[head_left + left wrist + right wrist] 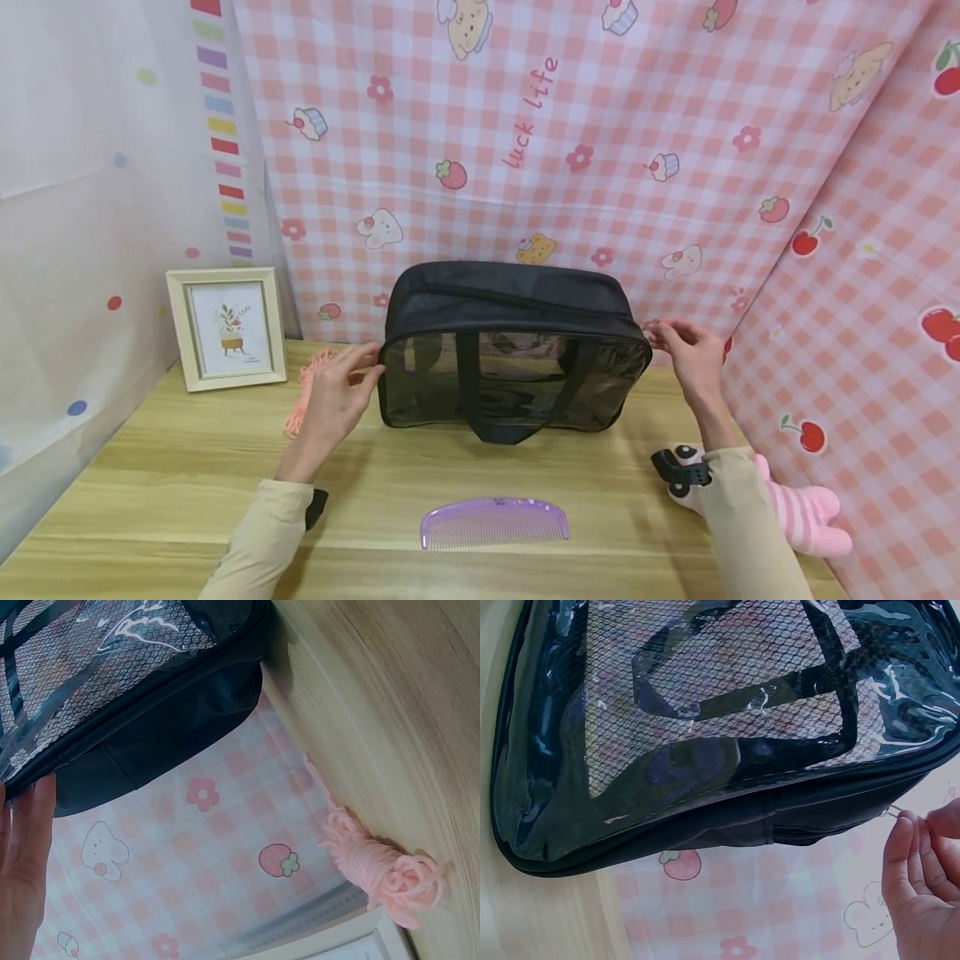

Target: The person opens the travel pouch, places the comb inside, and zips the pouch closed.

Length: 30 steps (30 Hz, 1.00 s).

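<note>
A black bag (pixel 517 375) with a see-through front and dark straps stands upright on the wooden table. At its upper left edge my left hand (pixel 341 387) pinches the bag's side between thumb and fingers. My right hand (pixel 693 358) is at the bag's upper right corner. In the right wrist view, its thumb and fingers pinch a small metal zipper pull (pixel 890 812) at the end of the zipper (pixel 810 834). Mesh shows through the clear panel (pixel 112 660) in the left wrist view. Whether anything lies inside the bag I cannot tell.
A purple comb (pixel 495 523) lies in front of the bag. Behind my left hand is a bundle of pink yarn (pixel 303 396), with a framed picture (pixel 228 329) to its left. A pink striped plush toy (pixel 806 512) lies partly under my right forearm. Patterned cloth (pixel 480 125) hangs behind.
</note>
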{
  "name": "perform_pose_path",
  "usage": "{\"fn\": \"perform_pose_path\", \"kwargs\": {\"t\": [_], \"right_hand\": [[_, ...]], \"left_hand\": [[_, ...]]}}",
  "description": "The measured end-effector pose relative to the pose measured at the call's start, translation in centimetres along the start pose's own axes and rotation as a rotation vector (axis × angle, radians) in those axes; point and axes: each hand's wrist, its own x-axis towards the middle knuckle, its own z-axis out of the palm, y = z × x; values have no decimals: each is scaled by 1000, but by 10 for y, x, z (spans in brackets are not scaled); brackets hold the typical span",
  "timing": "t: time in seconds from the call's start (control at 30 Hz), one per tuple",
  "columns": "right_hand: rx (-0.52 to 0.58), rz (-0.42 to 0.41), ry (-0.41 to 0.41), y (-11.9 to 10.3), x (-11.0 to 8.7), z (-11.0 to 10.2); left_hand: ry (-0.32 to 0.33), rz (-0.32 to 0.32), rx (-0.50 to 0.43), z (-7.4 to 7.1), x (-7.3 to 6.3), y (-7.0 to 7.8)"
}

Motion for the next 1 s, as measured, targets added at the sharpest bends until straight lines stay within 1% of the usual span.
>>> {"fn": "perform_pose_path", "kwargs": {"t": [0.03, 0.17, 0.33, 0.57, 0.73, 0.83, 1.0], "right_hand": [[-50, 1, 23, -24, -9, 12], [-73, 39, 41, -33, -9, 15], [-115, 61, 37, -38, -8, 18], [-240, 16, 12, -40, -3, 24], [-308, 17, -15, -44, -1, 25], [-383, 3, -44, -47, 1, 25], [-497, -50, -93, -54, 4, 27]], "left_hand": [[-1, 1, -2, 0, 0, 0], [-11, -1, -8, 1, 0, 0], [-14, -8, -10, 1, 0, 1], [-19, -18, 4, -2, -1, 1], [-23, -23, 1, -3, -1, 2], [-21, -30, 4, -3, -2, 2], [-17, -26, 15, -3, -1, 2]]}}
